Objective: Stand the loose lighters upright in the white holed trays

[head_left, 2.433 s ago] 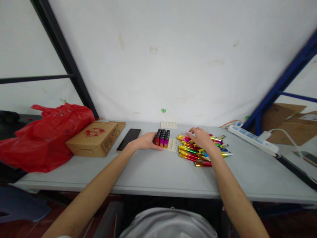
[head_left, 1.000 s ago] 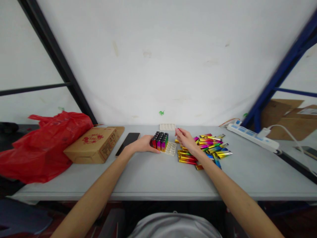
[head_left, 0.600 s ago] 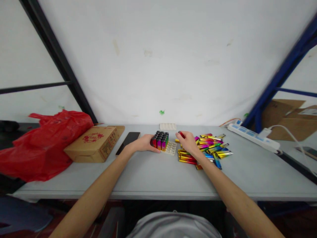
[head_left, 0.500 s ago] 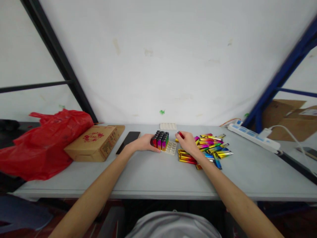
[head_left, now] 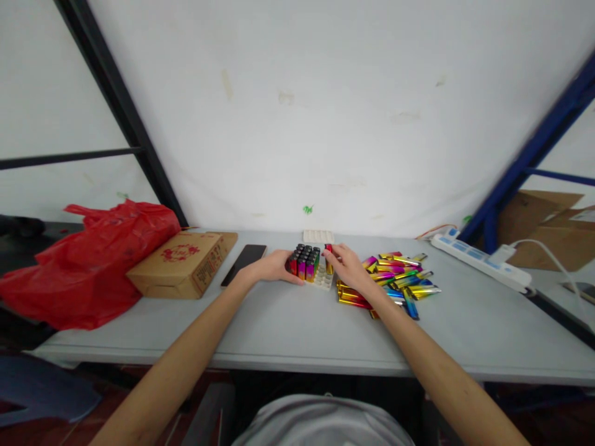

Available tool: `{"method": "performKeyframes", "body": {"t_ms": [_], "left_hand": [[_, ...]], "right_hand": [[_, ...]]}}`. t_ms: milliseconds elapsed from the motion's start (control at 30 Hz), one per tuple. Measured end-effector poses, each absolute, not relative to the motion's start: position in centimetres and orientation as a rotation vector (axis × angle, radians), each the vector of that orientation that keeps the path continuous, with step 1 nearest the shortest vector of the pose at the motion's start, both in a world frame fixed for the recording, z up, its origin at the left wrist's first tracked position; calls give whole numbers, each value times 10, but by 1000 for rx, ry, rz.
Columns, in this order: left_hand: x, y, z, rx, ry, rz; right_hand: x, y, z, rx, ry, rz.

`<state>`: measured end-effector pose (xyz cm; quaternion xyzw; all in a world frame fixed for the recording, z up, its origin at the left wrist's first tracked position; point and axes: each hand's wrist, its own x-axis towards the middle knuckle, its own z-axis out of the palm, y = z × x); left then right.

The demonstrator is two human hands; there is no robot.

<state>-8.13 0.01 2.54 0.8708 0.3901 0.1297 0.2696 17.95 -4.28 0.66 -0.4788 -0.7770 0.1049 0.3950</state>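
"Red-and-gold lighter (head_left: 329,260), where is it?"
"Pinched upright by the right hand (head_left: 348,267), at the pale tray (head_left: 324,280); I cannot tell if they touch."
"And the left hand (head_left: 273,266)?"
"It grips the standing lighters (head_left: 305,263) from their left side."
"And around?"
"Grey counter (head_left: 269,328), loose lighters (head_left: 397,279) at right, carton (head_left: 179,263) at left; behind, a stained white wall (head_left: 325,130) between black frame (head_left: 116,96) and blue frame (head_left: 534,148)."

Lt-grey shirt (head_left: 323,422), soft folds at frt; forearms (head_left: 186,353) & fingers (head_left: 342,251) bare.
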Motion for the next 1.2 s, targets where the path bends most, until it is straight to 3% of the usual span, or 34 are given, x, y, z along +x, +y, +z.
{"method": "performKeyframes", "body": {"t_ms": [200, 467, 1000, 1200], "left_hand": [[-82, 1, 24, 2372, 1028, 373], [-81, 0, 25, 2374, 1026, 377], [-79, -8, 33, 2279, 1028, 367], [-78, -11, 37, 2308, 1059, 378]], "right_hand": [[183, -44, 8, -1401, -2003, 230], [184, -34, -2, -1296, -2264, 45], [254, -79, 72, -1381, -2317, 283], [268, -118, 54, -1386, -2403, 208]]}}
